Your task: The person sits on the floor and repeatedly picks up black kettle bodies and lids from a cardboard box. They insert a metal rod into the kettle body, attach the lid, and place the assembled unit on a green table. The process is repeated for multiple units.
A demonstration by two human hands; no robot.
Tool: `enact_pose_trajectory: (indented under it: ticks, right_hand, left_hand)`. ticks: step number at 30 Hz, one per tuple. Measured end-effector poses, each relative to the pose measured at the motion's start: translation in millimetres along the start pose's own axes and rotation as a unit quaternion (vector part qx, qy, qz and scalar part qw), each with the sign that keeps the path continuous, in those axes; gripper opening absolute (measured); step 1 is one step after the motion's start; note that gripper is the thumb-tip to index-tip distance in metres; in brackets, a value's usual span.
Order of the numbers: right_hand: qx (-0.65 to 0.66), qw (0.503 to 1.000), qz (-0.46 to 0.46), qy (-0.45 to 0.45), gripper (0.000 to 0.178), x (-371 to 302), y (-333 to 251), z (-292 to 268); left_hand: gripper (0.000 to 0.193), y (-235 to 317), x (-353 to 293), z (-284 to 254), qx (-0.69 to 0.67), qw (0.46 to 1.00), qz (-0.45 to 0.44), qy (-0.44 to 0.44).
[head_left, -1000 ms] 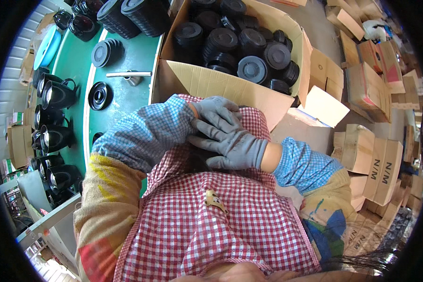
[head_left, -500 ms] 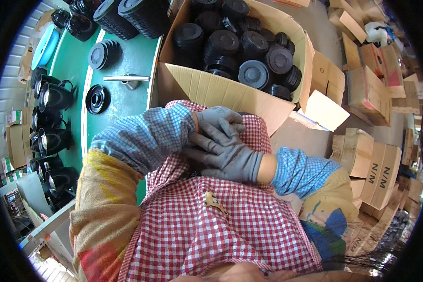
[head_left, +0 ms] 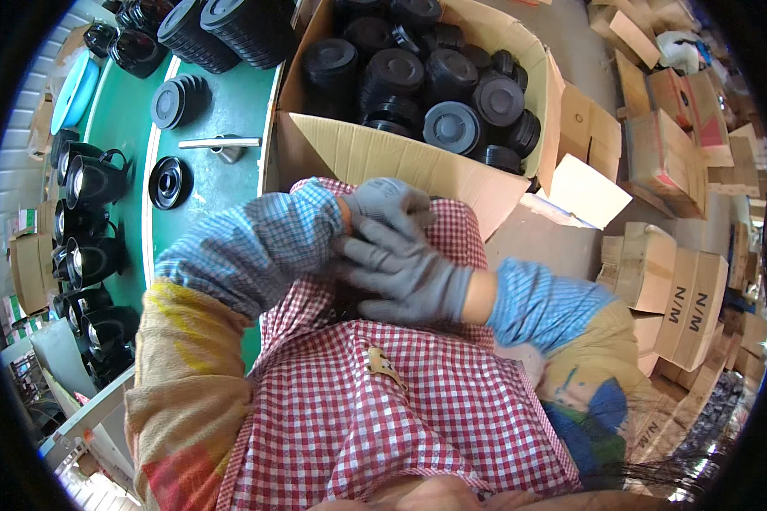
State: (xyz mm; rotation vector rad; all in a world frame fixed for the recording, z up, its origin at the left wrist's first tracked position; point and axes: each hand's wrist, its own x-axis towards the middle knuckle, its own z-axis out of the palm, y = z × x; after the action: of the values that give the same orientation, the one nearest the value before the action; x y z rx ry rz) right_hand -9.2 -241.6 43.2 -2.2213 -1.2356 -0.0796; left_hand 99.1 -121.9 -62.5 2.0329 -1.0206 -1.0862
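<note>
Both hands wear grey knit gloves and meet over my lap, on a red-and-white checked apron. My left hand comes in from the left in a blue checked sleeve cover; its fingers are mostly tucked behind or under the other hand. Across it lies my right hand, its fingers stretched out and slightly apart, pointing toward my left forearm. Nothing plainly shows in either hand, and a dark shadow below the fingers hides what is there. Just beyond my hands stands an open cardboard box holding many black round lids.
On the left, a green workbench carries a metal T-shaped piece, a black ring-shaped part, stacked black lids and shiny black pots. A light-blue basin stands behind. Cardboard boxes fill the right side.
My head view has shifted a little, moving the bench and box slightly left. The hands stay together on my lap, with a small shift of the right fingers over the left hand.
</note>
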Motion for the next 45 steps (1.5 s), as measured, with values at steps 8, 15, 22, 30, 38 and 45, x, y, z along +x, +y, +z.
enact_pose_trajectory:
  ticks: [8,15,22,30,38,45]
  right_hand:
    - [0.024,0.998,-0.044,-0.05,0.08,-17,25,6]
    - [0.01,1.0,0.007,-0.003,0.065,-14,2,-12]
    - [0.015,0.997,0.0,-0.075,0.069,-22,15,4]
    - [-0.06,0.975,0.183,0.111,0.088,-44,-14,-17]
    - [-0.023,0.972,0.18,0.152,0.092,-65,-14,28]
    - [-0.029,0.953,0.243,0.18,0.087,-59,-45,30]
  left_hand:
    - [0.038,32,-63,-17,-0.276,0.959,-0.053,0.024]
    - [0.035,67,-55,-62,0.013,1.0,0.027,0.007]
    - [0.041,27,-73,-15,-0.286,0.958,-0.001,0.015]
    - [0.036,38,-104,-46,-0.177,0.965,0.059,0.186]
    - [0.073,21,-154,-1,0.048,0.934,0.278,0.218]
    - [0.062,39,-152,8,0.052,0.929,0.273,0.246]
